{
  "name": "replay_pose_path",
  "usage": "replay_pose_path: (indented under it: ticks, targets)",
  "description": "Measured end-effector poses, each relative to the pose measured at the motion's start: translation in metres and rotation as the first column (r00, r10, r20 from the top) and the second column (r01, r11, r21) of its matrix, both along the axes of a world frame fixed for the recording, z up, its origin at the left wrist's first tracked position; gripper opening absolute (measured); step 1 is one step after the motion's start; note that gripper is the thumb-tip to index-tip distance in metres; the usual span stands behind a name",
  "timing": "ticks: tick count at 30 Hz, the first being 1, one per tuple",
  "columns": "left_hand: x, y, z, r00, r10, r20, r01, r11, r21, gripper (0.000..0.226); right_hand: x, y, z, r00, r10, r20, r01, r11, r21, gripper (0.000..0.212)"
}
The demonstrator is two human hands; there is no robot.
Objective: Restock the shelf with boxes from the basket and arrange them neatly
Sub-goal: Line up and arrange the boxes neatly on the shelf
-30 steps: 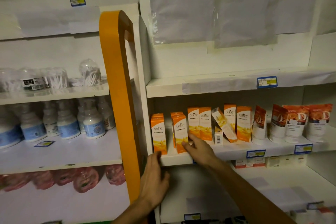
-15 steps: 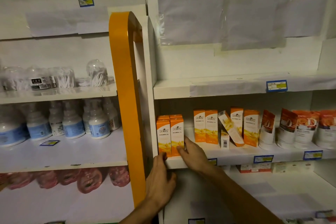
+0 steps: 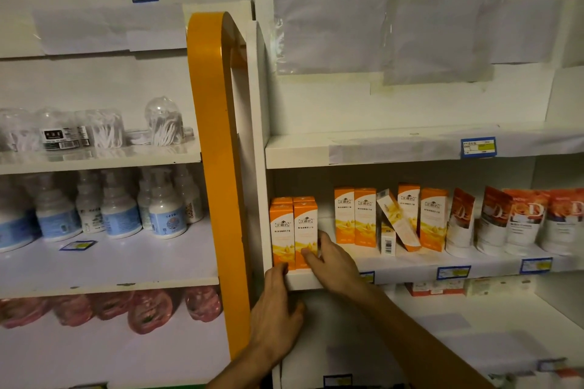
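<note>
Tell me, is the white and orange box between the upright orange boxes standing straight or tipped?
Tipped. The white and orange box leans diagonally against the upright orange boxes beside it.

A white middle shelf (image 3: 410, 265) holds a block of tall orange-and-white cardboard boxes (image 3: 294, 232) pushed against its left end, beside the curved orange upright post (image 3: 218, 167). The right hand (image 3: 331, 259) lies flat against the right box of that block, fingertips on its lower front. The left hand (image 3: 278, 309) sits below the shelf's front lip, thumb touching the lip under the left box. Further right on the shelf stand more orange boxes (image 3: 355, 215), with one white-and-orange box (image 3: 396, 219) leaning tilted among them above a small white barcode box (image 3: 388, 241). Past them stand orange-and-white pouches (image 3: 524, 221). Left of the post, white pump bottles with blue labels (image 3: 120, 215) fill a neighbouring shelf.
</note>
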State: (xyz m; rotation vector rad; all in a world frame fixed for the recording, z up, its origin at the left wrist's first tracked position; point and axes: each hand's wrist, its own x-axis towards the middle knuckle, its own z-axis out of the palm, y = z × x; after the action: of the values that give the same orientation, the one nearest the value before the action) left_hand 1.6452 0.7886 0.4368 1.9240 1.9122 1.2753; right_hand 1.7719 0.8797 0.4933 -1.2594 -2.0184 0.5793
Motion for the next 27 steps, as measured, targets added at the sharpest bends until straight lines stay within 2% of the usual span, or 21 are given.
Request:
replay_pose_path:
  ticks: [5, 9, 17, 23, 27]
  targets:
    - [-0.001, 0.0, 0.001, 1.0, -0.002, 0.01, 0.002, 1.0, -0.004, 0.076, -0.002, 0.003, 0.006, 0.963, 0.021, -0.267, -0.062, 0.987, -0.147, 0.058]
    - [-0.001, 0.001, 0.001, 1.0, -0.005, 0.019, 0.005, 1.0, -0.005, 0.075, -0.006, 0.005, 0.01, 0.918, 0.059, -0.391, -0.159, 0.96, -0.229, 0.04]
    - [-0.002, 0.001, -0.004, 1.0, -0.004, 0.01, 0.004, 1.0, 0.017, 0.08, 0.0, 0.008, 0.004, 0.946, 0.1, -0.308, -0.168, 0.965, -0.203, 0.055]
    - [-0.002, 0.0, -0.001, 1.0, 0.009, 0.022, -0.01, 0.999, 0.051, 0.079, 0.0, 0.01, 0.001, 0.921, 0.107, -0.375, -0.191, 0.963, -0.193, 0.038]
    - [-0.003, 0.0, 0.0, 1.0, -0.008, 0.028, 0.007, 0.999, 0.04, 0.078, -0.004, 0.019, 0.014, 0.889, 0.102, -0.446, -0.26, 0.914, -0.31, 0.06]
